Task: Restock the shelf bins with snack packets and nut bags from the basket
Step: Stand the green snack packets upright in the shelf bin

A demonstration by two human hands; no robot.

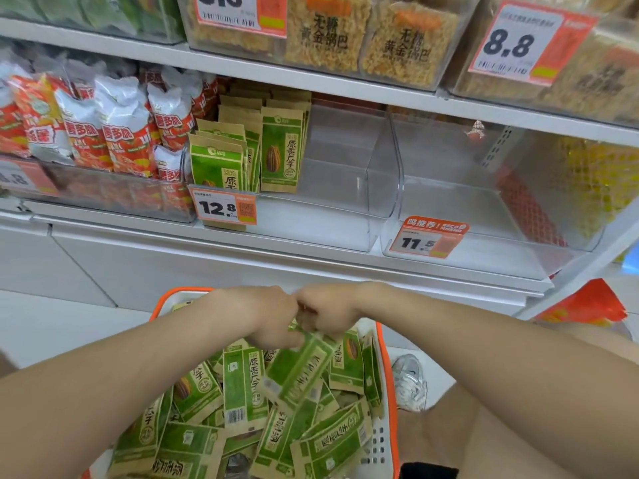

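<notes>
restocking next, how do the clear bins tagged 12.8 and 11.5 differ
The clear plastic bin tagged 12.8 holds upright green kraft-paper packets; the clear plastic bin tagged 11.5 looks nearly bare. The 11.5 tag has a banner, the 12.8 tag none. Both share one white shelf.

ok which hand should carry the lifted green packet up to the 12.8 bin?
Right, probably. The right hand pinches the lifted packet and sits under the bare half of the bin; the left hand grips it too, further from that gap.

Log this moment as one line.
phase: pick | left hand: grips green packet | right hand: grips same packet | basket: many packets | 12.8 bin: partly stocked
</notes>
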